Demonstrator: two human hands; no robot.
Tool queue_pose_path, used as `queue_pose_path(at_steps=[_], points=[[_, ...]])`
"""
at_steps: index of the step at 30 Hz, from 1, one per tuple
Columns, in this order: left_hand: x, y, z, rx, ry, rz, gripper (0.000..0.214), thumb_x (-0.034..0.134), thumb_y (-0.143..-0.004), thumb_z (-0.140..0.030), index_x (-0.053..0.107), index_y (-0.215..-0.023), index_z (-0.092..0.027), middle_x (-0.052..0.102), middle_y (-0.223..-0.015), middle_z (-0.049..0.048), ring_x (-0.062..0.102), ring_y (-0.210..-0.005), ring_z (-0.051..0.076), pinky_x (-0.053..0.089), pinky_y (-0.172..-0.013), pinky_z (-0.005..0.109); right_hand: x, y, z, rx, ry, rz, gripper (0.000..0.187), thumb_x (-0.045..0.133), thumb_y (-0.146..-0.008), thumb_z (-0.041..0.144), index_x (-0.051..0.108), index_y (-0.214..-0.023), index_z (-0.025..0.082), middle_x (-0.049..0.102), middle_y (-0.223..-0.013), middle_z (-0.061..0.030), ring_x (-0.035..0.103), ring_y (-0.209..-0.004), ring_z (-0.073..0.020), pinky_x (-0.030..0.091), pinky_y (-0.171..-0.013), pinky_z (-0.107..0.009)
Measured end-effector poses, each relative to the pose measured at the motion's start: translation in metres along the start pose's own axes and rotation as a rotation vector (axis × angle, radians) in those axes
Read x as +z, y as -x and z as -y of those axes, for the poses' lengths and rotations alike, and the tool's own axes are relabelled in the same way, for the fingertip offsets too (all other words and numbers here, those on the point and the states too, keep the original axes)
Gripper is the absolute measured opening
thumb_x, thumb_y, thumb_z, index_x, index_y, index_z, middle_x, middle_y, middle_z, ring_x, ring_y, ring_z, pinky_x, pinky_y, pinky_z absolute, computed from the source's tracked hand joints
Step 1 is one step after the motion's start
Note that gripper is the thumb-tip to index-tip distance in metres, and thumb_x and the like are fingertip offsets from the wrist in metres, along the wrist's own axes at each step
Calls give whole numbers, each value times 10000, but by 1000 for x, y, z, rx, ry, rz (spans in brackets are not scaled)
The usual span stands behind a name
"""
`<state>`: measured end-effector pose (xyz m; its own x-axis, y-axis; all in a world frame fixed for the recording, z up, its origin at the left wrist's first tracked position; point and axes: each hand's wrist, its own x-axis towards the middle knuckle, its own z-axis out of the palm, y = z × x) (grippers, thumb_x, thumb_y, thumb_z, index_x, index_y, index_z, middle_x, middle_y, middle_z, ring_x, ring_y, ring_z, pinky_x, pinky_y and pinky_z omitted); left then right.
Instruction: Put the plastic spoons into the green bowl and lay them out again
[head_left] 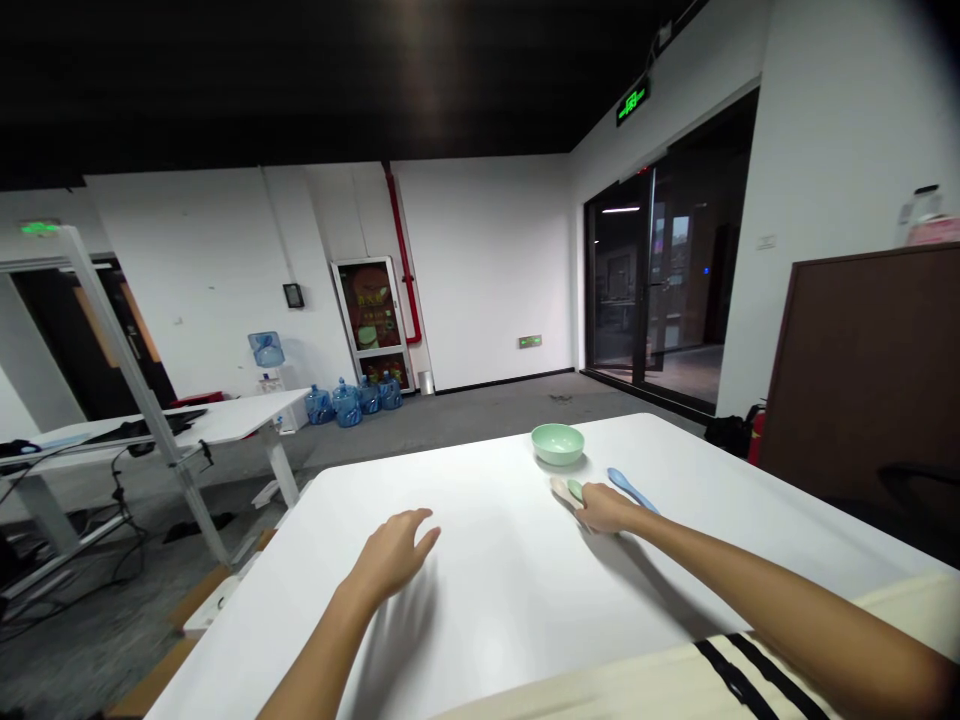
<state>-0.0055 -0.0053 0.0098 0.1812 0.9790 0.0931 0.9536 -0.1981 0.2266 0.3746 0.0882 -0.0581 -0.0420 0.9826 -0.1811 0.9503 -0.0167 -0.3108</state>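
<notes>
My right hand [606, 508] is closed around the green spoon [575, 488], whose bowl end sticks out past the fingers. Beside it lies a beige spoon [561, 490], partly covered by the same hand; whether the fingers touch it too I cannot tell. To the right of that hand a blue spoon [630, 487] rests on the white table [480, 580], its handle end partly behind my forearm. A light green bowl [557, 446] stands upright just beyond the spoons. On the left, my left hand [394, 553] hovers over the tabletop, thumb and fingers apart, holding nothing.
The table's far edge lies just behind the bowl. At left stands another white desk [255, 417] with cables and a metal post [127, 340]. Several blue water jugs [346, 404] sit on the floor by the wall. A brown partition [870, 400] rises at right.
</notes>
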Motion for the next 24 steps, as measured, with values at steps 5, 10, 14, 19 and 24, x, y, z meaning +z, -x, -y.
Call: queue_pose_path(at_steps=[5,10,14,19,24], points=[[0,0,0,-1,10,-2,551,356,-920,-545,576,-1315,-230,589,-1379,73,524,-1278,284,428,-996,393,-2,4,2,6,-3,41,119,568,-762,253,616,-725,151,634,-700,-63,606,-621,-177,374,-586,-270],[0,0,1,-4,8,-1,559,352,-920,-554,571,-1320,-230,587,-1382,74,524,-1277,282,425,-999,389,-1,6,3,27,5,71,120,576,-749,257,630,-759,150,644,-717,-75,618,-612,-189,395,-578,-280],[1,0,1,0,10,0,566,347,-923,-549,562,-1331,-222,579,-1390,77,517,-1281,278,420,-1011,397,1,6,4,36,18,42,110,600,-734,267,616,-773,165,655,-782,-102,632,-676,-225,392,-570,-301],[-1,1,0,3,12,-5,556,351,-922,-547,569,-1322,-228,587,-1382,72,520,-1281,279,414,-1018,390,3,4,1,44,-14,52,109,632,-736,288,604,-738,183,664,-810,-118,624,-673,-236,385,-578,-335],[-2,2,-2,-1,11,-1,563,353,-923,-545,565,-1328,-216,588,-1380,80,523,-1278,283,417,-1015,399,4,-2,-2,36,25,-41,207,602,-793,377,611,-821,172,667,-846,-89,630,-716,-212,397,-625,-299]])
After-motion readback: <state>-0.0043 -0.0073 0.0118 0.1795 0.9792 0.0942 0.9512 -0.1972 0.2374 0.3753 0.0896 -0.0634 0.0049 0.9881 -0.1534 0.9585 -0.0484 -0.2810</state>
